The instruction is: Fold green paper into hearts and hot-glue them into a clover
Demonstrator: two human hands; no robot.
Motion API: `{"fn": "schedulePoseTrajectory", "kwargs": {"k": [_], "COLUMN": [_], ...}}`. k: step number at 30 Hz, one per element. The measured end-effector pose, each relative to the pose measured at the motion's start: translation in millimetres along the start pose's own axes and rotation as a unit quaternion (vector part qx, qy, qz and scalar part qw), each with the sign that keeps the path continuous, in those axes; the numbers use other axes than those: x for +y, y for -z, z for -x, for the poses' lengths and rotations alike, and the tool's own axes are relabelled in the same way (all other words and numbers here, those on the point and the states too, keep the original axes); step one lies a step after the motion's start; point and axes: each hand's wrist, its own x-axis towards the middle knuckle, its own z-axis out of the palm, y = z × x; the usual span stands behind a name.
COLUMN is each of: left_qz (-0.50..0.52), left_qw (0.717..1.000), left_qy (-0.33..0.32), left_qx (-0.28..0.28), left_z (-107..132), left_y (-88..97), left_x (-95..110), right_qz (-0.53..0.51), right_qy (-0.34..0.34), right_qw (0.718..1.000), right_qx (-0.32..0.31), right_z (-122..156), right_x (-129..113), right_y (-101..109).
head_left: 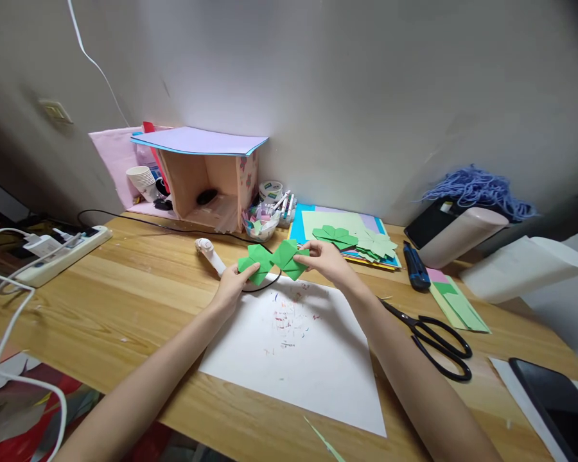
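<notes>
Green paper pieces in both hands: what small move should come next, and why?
Perhaps line up their close-set inner corners: the left hand pinches the left piece, the right hand the right piece, and the green clover behind has leaves meeting centrally.

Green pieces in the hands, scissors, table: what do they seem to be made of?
Green pieces: likely matte paper, given flat color and crisp folds.
Scissors: probably metal, smooth and black, by the thin taper; any plastic coating is unclear.
Table: wood or wood-look laminate, slightly glossy, with visible grain.
</notes>
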Motion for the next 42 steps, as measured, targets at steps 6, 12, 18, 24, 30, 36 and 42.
{"fn": "schedulePoseTrajectory", "kwargs": {"k": [6,12,18,24,30,36,42], "left_qz": [0.016,0.003,0.012,0.007,0.028,0.029,0.023], "left_qw": [0.999,0.999,0.995,0.995,0.995,0.998,0.999], "left_qy": [-0.001,-0.002,0.039,0.028,0.034,0.02,0.012], "left_qx": [-0.04,-0.051,-0.094,-0.094,-0.09,-0.053,-0.044], "left_z": [1,0,2,2,1,2,5], "left_y": [0.0,1.7,1.9,1.3,0.3,-1.0,-4.8], "left_x": [-1,2,2,1,2,5,12], "right_qz": [0.032,0.01,-0.015,-0.022,-0.069,-0.112,-0.115], "right_qy": [0.013,-0.005,-0.02,-0.003,0.017,0.019,0.04], "right_qw": [0.999,1.0,0.999,0.999,0.997,0.994,0.992], "right_qx": [0.019,-0.02,-0.04,-0.039,-0.019,0.009,0.036], "right_z": [1,1,-2,-3,-8,-7,-7], "right_x": [5,4,8,8,20,24,22], "right_y": [-13,-8,-5,-9,-17,-26,-28]}}
